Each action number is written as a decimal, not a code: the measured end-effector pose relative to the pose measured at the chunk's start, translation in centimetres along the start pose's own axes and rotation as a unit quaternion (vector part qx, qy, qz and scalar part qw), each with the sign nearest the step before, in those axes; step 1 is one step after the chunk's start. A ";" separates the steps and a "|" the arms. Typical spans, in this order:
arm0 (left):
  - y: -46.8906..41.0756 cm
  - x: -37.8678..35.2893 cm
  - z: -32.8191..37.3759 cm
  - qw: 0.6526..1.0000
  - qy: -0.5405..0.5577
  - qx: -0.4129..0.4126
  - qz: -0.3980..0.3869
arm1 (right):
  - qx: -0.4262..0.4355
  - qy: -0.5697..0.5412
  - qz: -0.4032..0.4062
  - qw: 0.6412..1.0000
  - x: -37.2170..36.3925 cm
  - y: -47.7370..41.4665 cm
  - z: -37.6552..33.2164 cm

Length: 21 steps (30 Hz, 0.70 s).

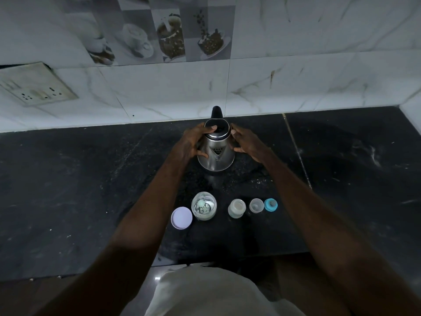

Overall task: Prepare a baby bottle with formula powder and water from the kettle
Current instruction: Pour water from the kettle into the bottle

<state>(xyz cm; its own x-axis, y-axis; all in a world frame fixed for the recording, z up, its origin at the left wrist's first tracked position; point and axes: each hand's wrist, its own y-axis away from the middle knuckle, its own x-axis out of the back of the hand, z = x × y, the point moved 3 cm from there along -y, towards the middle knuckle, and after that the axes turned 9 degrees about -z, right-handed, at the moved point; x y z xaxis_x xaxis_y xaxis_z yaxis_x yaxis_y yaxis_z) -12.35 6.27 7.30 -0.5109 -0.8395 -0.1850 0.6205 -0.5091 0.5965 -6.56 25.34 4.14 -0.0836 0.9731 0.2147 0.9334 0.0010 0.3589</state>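
At the back of the black counter (68, 190), close to the marble-tiled wall (296, 76): kettle (216, 156), steel body, standing upright on its base, long axis vertical. Black lid (216, 129) is down. Spout faces the person; black handle (216, 111) points away, toward the wall.

Both arms reach forward to it.
- Left hand (192, 142): on the kettle's left flank, fingers curled over the rim of the lid, thumb low on the steel. A wide grip, wrapped round the body.
- Right hand (246, 142): on the right flank, fingers curved up by the lid's edge, thumb bent in against the steel lower down. Also spread wide round the body. How firmly it presses, I cannot tell.

Nearer the counter's front edge, a row well apart from the kettle, left to right:
- pale lilac cap (181, 217), lying flat
- glass jar (204, 213), open, upright, white powder and a scoop (201, 203) inside, just beside the lilac cap
- baby bottle (237, 209), upright, mouth open, a short gap right of the jar
- clear cover (256, 205)
- blue ring (270, 204), touching or nearly touching the cover

On the wall at left, a socket plate (34, 85). Higher up, tiles printed with coffee cups (159, 35).
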 end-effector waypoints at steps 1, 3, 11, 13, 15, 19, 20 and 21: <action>-0.1 0.0 0.0 1.000 0.002 0.001 0.001 | -0.001 0.000 -0.002 1.000 0.1 -0.1 0.0; -0.2 0.1 0.2 1.000 0.004 -0.001 0.002 | -0.001 0.002 -0.004 1.000 0.2 -0.5 0.1; -0.6 0.1 0.7 1.000 0.000 0.006 0.002 | 0.004 0.011 0.002 1.000 0.3 -1.2 -0.2; -0.7 0.0 0.8 1.000 -0.004 0.010 0.000 | 0.006 0.016 0.008 1.000 0.3 -1.3 -0.2; -0.6 0.1 0.9 1.000 -0.001 0.013 0.004 | 0.007 0.022 0.011 1.000 0.2 -1.4 -0.2; -0.6 -0.1 0.9 1.000 0.000 0.008 0.007 | 0.018 0.034 0.024 0.999 0.3 -1.3 0.0; -0.5 -0.1 0.9 1.000 0.001 0.005 0.007 | 0.017 0.038 0.030 0.999 0.3 -1.2 0.0; -0.4 0.0 0.9 1.000 0.003 0.002 0.008 | 0.017 0.040 0.033 0.999 0.2 -1.0 0.1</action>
<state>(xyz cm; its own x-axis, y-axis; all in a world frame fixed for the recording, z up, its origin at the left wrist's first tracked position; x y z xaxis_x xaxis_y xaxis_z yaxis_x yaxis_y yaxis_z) -13.12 6.68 7.72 -0.4977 -0.8485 -0.1799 0.6257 -0.4949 0.6030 -7.51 25.53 3.77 -0.0469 0.9498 0.3094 0.9488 -0.0545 0.3112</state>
